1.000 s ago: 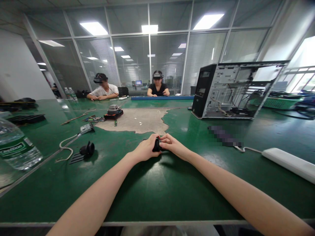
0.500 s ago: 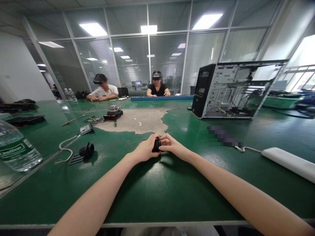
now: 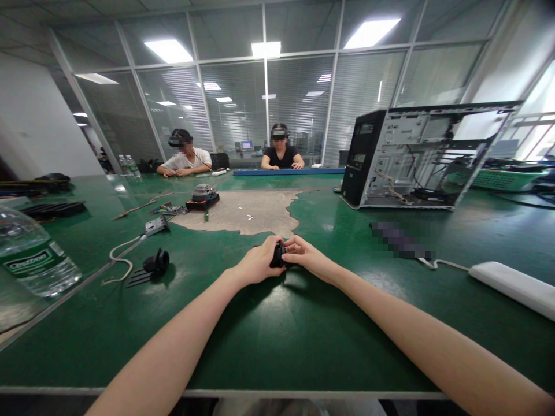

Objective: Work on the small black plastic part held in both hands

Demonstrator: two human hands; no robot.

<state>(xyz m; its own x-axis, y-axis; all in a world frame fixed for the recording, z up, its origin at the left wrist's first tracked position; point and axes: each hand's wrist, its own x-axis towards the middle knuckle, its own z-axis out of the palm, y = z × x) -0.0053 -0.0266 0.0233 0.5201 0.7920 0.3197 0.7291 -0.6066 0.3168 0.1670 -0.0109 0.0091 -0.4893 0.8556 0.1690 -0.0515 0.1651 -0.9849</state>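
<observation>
While both your forearms reach in from the near edge of the green tabletop [image 3: 255,346], the head view shows your hands meeting near the middle, over a small black part [image 3: 277,255]. Your left hand [image 3: 255,263] wraps it from the left, fingers curled in and closed on it, covering much of its shape. Your right hand [image 3: 310,259] comes from the right with bent fingers, thumb and fingertips slightly apart at its right side; whether they pinch it or only touch it, you cannot tell from here. The step in hand looks like fine two-handed handling of this part, and any further finger work on it would call for a firm left hold and small, precise right fingertip moves. To the left lie a black pronged piece [image 3: 156,263] and a metal module [image 3: 155,226] beside a pale cable [image 3: 125,261], with a water bottle [image 3: 37,260] farther left. On the far side of your hands is a bare tan patch [image 3: 243,211]; a open computer case [image 3: 364,159] stands far right, and a long white block [image 3: 507,280] lies to the right. Two people [image 3: 188,162] [image 3: 281,156] sit at the far side.
</observation>
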